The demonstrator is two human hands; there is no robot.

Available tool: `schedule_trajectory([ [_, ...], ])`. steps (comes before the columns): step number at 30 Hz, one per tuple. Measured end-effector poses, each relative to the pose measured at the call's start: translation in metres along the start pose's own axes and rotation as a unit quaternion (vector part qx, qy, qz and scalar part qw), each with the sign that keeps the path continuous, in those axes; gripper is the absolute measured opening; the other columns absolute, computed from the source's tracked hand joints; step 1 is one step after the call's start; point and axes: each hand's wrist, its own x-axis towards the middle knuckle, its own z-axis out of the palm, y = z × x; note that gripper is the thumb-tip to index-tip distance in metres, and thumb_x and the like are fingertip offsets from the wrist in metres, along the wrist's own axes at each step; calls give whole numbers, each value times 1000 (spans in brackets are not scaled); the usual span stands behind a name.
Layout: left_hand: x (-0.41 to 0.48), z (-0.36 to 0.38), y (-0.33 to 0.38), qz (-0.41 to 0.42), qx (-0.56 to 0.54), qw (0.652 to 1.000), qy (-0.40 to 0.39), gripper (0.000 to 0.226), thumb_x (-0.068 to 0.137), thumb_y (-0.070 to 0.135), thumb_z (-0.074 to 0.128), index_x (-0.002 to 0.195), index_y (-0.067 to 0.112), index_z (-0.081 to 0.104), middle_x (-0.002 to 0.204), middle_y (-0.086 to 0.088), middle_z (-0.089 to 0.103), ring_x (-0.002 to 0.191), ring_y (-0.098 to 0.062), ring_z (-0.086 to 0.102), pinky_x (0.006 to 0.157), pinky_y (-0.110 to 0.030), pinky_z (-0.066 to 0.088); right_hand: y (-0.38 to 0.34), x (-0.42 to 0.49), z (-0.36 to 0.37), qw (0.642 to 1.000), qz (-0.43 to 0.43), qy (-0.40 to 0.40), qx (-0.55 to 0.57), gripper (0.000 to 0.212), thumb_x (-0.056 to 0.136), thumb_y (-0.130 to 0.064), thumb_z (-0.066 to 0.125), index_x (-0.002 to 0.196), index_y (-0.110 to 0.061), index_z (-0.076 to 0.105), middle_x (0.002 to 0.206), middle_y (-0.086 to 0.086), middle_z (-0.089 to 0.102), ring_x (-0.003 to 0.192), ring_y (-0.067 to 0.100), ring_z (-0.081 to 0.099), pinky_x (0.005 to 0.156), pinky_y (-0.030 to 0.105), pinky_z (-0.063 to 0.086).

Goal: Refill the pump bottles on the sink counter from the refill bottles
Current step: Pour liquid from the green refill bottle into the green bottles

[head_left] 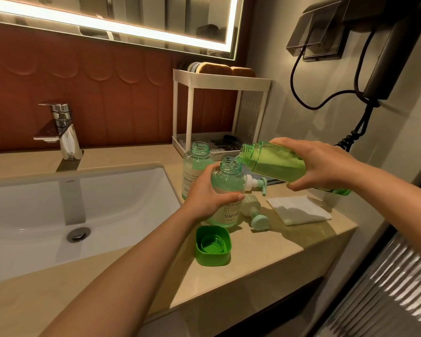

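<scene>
- Beige stone bench (265, 254) runs along a red-brown wall. One white sink (58, 203) is set into it, well to the left of my left grip, and one chrome tap (63, 132) stands behind the sink.
- My left grip (209, 193) is wrapped round one pump bottle (227, 188), with fingers and thumb curled about its clear teal body. The bottle stands upright on the bench with its neck open and no pump on it.
- My right grip (321, 164) holds one green refill bottle (275, 164) round its lower body. It is tipped almost level, and green liquid lies along its low side.
- The refill bottle's open mouth sits just above the held bottle's neck, and a thin stream runs from one into the other.
- A second pump bottle (195, 166) stands just behind my left grip, upright and open at the neck too, which makes two. I cannot tell whether the two touch.
- Two pump heads lie on their sides on the bench between my grips, under the refill bottle. The far pump head (255, 184) is white with a teal spout; the near pump head (253, 212) is pale teal.
- One green cap (213, 245) rests open side up on the bench, just on the near side of my left grip.
- One folded white cloth (299, 210) lies flat below my right grip.
- One white two-tier rack (219, 81) stands in the corner beyond both grips.
- One lit mirror (131, 20) hangs above the bench, and one black hair dryer (387, 57) hangs on the wall above my right grip.
</scene>
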Motion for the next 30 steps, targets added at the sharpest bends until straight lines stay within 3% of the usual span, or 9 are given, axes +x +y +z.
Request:
schedule_trajectory([
  [14, 0, 0, 1, -1, -4, 1000, 3, 91, 66, 30, 82, 141, 20, 32, 138, -1, 48, 124, -19, 47, 97, -32, 43, -2, 0, -3, 1000, 1, -7, -1, 95, 72, -39, 75, 144, -44, 14, 135, -5, 47, 101, 11, 40, 73, 29, 40],
  [21, 0, 1, 1, -3, 8, 1000, 3, 92, 67, 31, 81, 143, 20, 29, 141, -3, 44, 126, -20, 44, 98, -33, 42, -1, 1, -4, 1000, -2, -3, -13, 95, 72, -39, 76, 144, -44, 14, 137, -7, 46, 113, 18, 46, 74, 30, 42],
  [30, 0, 1, 3, -7, 12, 1000, 0, 93, 67, 31, 81, 143, 19, 29, 143, -3, 43, 128, -21, 43, 98, -33, 41, 2, 2, -5, 1000, -9, 4, -15, 95, 71, -39, 76, 144, -44, 15, 136, -7, 47, 113, 18, 46, 79, 33, 44],
])
